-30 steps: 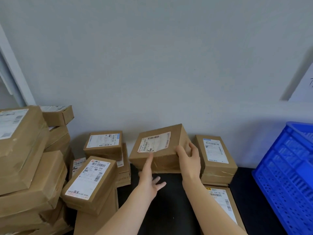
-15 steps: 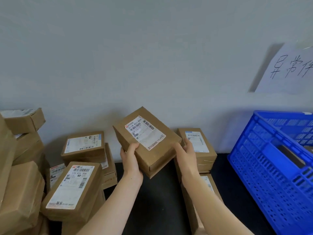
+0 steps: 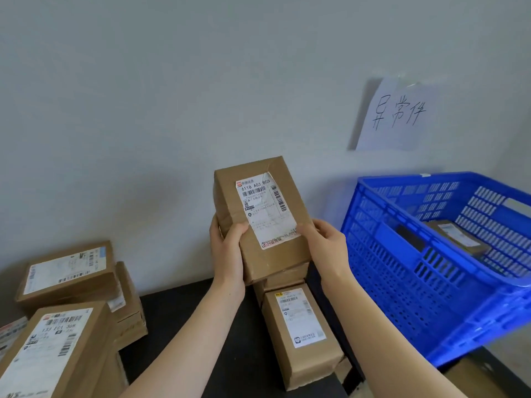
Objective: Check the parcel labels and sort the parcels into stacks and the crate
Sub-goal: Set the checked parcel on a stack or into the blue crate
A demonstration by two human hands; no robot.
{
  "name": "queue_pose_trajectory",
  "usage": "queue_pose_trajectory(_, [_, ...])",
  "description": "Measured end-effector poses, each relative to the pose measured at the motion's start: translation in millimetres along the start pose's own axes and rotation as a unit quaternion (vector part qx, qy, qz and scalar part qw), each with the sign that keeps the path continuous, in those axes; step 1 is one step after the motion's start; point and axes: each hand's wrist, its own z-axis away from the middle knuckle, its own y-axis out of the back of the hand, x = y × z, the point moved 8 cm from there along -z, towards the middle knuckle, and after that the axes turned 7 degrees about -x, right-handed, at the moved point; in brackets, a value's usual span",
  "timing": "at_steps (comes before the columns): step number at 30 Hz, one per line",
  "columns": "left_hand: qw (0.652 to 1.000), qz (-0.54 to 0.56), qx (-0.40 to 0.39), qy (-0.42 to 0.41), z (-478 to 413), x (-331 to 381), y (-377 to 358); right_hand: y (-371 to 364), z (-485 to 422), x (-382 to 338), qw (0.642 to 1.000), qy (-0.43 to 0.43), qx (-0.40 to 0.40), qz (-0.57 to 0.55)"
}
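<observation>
Hovering parcel [image 3: 265, 222]: being held upright, label towards the camera, just left of the blue crate [image 3: 416, 282].
Hands: left hand [image 3: 227, 248] and right hand [image 3: 327, 242] are clamping its lower sides.
Handling: likely stiff, light; opposite sides are offering firm hold.

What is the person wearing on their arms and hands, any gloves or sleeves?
Nothing visible: the left hand and right hand wear no gloves, rings or watch, and both forearms are bare, with no sleeve in view.
</observation>
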Motion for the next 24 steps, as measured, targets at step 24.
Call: queue_pose_trajectory(24, [0.989, -0.02, -0.138, -0.044, -20.7, -95.2, -396.8, 380.7, -101.6, -60.0, 0.977, 0.138, 0.154, 0.044])
